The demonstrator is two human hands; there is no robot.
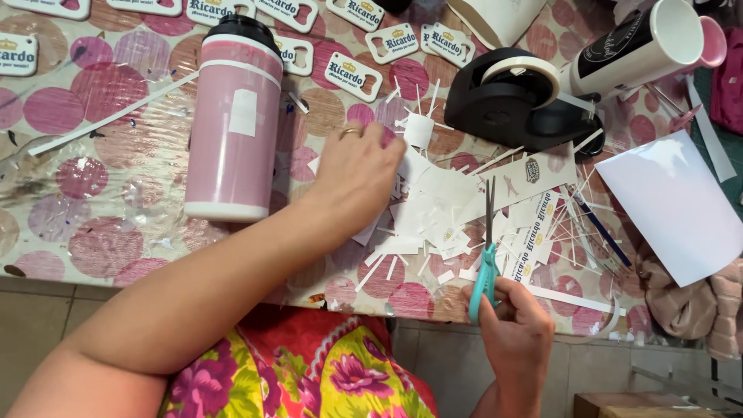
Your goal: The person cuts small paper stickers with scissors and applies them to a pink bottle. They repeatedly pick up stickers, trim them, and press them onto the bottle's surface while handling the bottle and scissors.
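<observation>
Scissors (487, 255) with teal handles, held in the right hand (517, 329) at the near edge of the worktop (116, 193); the blades point away from the person, closed or nearly so, over a heap of white paper scraps (433, 213). The right grip is clenched around the teal handles, fingers curled through and about the loops. The left hand (357, 174), a ring on one finger, reaches forward across the worktop and rests palm down on the left side of the heap; its fingertips are at the white cuttings, but whether they pinch a piece cannot be told, as the back of the hand hides them.

Surroundings: a pink tumbler (234, 124) with a black lid and a white label lies just left of the left hand. A black tape dispenser (515, 101) carrying a white roll stands beyond the heap, with a white mug (638, 48) lying on its side to its right. A row of white bottle openers (354, 76) with printed faces lies along the far side. A blank white sheet (677, 201) lies at the right edge, and printed paper strips (534, 224) lie beside the scissor blades. The worktop is covered by a clear-wrapped cloth patterned with pink and brown circles. The person's flowered garment (309, 371) shows at the bottom.
</observation>
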